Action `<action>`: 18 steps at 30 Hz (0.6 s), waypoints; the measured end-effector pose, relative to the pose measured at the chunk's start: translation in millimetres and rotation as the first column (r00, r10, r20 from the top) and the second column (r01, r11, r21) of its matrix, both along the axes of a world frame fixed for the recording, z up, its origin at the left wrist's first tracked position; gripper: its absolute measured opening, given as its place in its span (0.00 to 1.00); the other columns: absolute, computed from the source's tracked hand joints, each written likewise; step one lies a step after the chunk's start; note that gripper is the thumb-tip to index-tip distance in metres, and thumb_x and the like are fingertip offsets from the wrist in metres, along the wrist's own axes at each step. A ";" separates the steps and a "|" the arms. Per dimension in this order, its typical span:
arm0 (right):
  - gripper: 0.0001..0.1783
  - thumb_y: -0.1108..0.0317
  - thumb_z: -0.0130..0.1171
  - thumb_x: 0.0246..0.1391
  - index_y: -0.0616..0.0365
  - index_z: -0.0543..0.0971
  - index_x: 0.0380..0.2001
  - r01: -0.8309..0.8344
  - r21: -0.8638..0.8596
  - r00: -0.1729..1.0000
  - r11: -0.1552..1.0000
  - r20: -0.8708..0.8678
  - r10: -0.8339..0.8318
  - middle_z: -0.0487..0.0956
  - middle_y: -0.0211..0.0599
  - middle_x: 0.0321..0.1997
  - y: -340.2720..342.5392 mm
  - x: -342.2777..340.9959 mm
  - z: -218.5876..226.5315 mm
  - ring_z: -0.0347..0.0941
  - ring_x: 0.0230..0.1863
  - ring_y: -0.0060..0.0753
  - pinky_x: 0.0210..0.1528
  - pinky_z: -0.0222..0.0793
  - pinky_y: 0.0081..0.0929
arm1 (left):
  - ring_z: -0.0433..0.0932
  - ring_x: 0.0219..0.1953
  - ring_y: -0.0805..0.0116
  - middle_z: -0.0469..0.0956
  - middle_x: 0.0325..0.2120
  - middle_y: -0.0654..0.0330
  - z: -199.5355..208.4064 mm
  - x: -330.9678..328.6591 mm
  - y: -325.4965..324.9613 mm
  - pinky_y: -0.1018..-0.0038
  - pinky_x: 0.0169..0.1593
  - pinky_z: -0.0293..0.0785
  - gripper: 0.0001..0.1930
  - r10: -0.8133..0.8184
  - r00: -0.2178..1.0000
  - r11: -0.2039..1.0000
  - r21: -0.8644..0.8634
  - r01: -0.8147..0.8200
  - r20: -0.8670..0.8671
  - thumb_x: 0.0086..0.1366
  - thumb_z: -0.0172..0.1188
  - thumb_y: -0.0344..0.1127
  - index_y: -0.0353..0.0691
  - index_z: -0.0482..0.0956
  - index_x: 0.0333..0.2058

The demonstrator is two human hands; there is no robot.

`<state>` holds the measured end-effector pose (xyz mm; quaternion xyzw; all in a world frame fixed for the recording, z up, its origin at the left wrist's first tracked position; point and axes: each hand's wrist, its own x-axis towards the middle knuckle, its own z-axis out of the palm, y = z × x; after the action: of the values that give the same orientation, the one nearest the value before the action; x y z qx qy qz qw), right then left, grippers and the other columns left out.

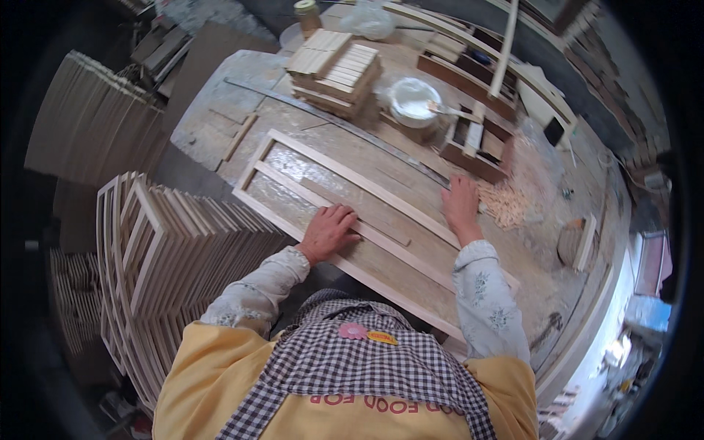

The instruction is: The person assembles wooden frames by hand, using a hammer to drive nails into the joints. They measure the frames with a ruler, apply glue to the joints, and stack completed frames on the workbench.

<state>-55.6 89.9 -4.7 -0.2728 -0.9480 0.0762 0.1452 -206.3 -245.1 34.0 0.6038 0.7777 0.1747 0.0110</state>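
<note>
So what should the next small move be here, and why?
Probably, have the right hand take a piece from the pile of small pale wooden bits: it is close beside the pile, while the left hand rests on the wooden frame. Whether the right hand holds something is hard to tell.

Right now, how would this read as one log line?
left hand: on wooden frame | right hand: near end of metal strip | nearby: stacked frames

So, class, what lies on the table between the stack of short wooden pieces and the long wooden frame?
In the head view, a long, thin grey strip lies slantwise between the stack and the wooden frame.
</note>
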 end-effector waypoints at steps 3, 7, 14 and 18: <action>0.20 0.60 0.66 0.54 0.55 0.76 0.48 -0.029 -0.031 0.989 0.999 0.146 0.033 0.75 0.44 0.52 5.4 -12.1 10.2 0.68 0.58 0.48 0.59 0.62 0.44 | 0.74 0.53 0.54 0.75 0.52 0.55 -3.9 -0.2 -5.9 0.59 0.54 0.68 0.25 0.069 0.993 0.997 0.025 -0.071 0.091 0.61 0.67 0.48 0.44 0.75 0.54; 0.19 0.60 0.63 0.59 0.58 0.73 0.48 -0.051 -0.380 0.996 0.924 0.047 0.074 0.81 0.51 0.42 -6.5 3.3 55.4 0.78 0.44 0.57 0.46 0.72 0.48 | 0.77 0.50 0.56 0.76 0.51 0.54 -11.1 -7.3 4.0 0.62 0.52 0.73 0.23 0.263 0.886 0.927 0.154 -0.341 0.383 0.65 0.66 0.43 0.41 0.75 0.55; 0.14 0.56 0.61 0.62 0.57 0.78 0.38 -0.018 -0.510 0.999 0.860 0.020 0.032 0.82 0.52 0.36 -74.5 98.7 75.5 0.80 0.38 0.57 0.41 0.73 0.45 | 0.82 0.41 0.64 0.80 0.46 0.51 -23.2 -119.2 28.2 0.69 0.42 0.79 0.25 -0.006 -0.139 0.512 -0.116 -0.851 0.990 0.75 0.53 0.53 0.35 0.71 0.56; 0.15 0.57 0.59 0.64 0.59 0.77 0.34 0.032 -0.481 0.998 0.876 0.065 -0.001 0.79 0.51 0.29 -99.1 225.5 58.7 0.75 0.31 0.58 0.34 0.68 0.46 | 0.84 0.42 0.61 0.82 0.44 0.51 -4.9 -167.4 10.0 0.67 0.41 0.80 0.27 -0.111 -0.121 0.261 -0.088 -0.961 0.986 0.77 0.46 0.56 0.34 0.69 0.53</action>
<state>170.0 -9.2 53.9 -0.3109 -0.9009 0.2998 0.0436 -373.7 -235.1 29.1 -0.1309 0.5627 0.8026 0.1481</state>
